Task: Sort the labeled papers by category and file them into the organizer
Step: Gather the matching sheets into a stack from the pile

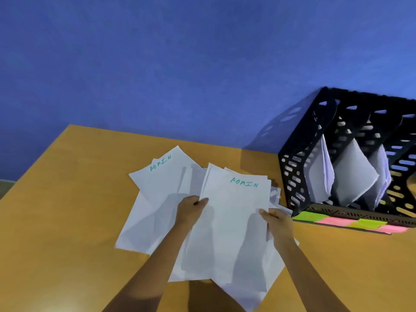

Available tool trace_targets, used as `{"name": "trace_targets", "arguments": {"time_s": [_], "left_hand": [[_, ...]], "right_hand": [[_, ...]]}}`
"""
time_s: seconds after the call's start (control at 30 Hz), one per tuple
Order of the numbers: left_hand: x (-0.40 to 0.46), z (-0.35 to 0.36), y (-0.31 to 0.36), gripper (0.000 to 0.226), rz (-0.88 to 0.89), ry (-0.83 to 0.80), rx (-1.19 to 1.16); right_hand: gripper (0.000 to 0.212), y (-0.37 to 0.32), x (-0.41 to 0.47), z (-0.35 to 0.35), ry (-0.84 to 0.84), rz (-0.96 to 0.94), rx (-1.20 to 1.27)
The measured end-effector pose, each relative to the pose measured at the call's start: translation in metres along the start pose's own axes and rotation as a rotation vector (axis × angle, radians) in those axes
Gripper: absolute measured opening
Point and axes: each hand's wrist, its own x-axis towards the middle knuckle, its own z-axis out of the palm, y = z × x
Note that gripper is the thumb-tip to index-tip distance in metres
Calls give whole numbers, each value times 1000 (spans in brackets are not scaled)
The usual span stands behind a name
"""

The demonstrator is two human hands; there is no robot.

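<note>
— Both hands on it? 
— Yes; left hand (190, 207) and right hand (275, 219) pinched the ADMIN stack (234, 221) by its edges over the desk (67, 199); squaring it, I'd guess; organizer (295, 167) stood right.

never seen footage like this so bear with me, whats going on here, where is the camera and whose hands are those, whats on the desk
There is no machine here. One camera sits on a person's head, looking forward and down, so the arms are the wearer's own. The left hand and right hand each pinch a side of a stack of white papers whose top sheet reads ADMIN. More sheets lie spread on the wooden desk, one also marked ADMIN. At right stands a black slotted organizer already holding papers, with green and pink sticky notes along its front.
</note>
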Motion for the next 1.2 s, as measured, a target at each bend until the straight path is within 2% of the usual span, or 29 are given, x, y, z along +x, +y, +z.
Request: {"name": "trace_targets", "arguments": {"time_s": [0.17, 0.3, 0.4, 0.5, 0.67, 0.8, 0.9, 1.03, 1.07, 1.13, 1.2], "left_hand": [[12, -15, -2, 53, -34, 22, -29], [20, -30, -9, 46, -43, 37, 50], [23, -41, -19, 41, -47, 28, 114], [22, -45, -24, 46, -52, 31, 167], [19, -45, -23, 49, -4, 13, 159], [12, -37, -14, 42, 34, -70, -13], [4, -29, -9, 30, 87, -190, -21], [-3, -28, -2, 27, 100, -246, -146], [-4, -28, 0, 27, 97, -263, -191], [-4, -26, 5, 26, 89, -286, -227], [-4, -22, 9, 21, 104, -244, -175]], "right_hand": [[51, -6, 0, 7, 81, -59, -198], [26, -4, 5, 0, 236, -82, -399], [14, -2, 6, -6, 345, -83, -410], [20, -1, 7, -5, 387, -33, -383], [16, -5, 8, 6, 231, -36, -353], [33, -10, 4, 27, 102, -31, -373], [18, -11, 0, 38, 102, 39, -284], [27, -13, -4, 34, 151, 34, -134], [24, -15, -5, 29, 138, 13, -69], [7, -18, -8, 18, -2, 33, 142], [25, -14, -7, 8, -167, 86, 268]]}}
